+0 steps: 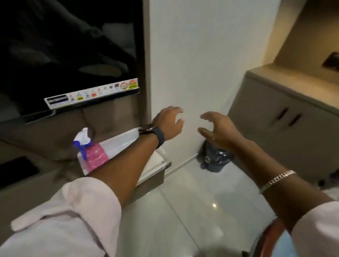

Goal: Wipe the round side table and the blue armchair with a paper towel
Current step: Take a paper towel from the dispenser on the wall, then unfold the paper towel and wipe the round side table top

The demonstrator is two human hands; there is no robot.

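Glossy floor tiles [180,225] meet white wall [196,62] beside beige cabinet [284,117].

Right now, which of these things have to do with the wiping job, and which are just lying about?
For the job:
- left hand, open and empty
- right hand, open and empty
- spray bottle on the white tray, probably cleaner
- wood-rimmed edge at bottom right, possibly the side table

Lying about:
- television
- small bin
- cabinet
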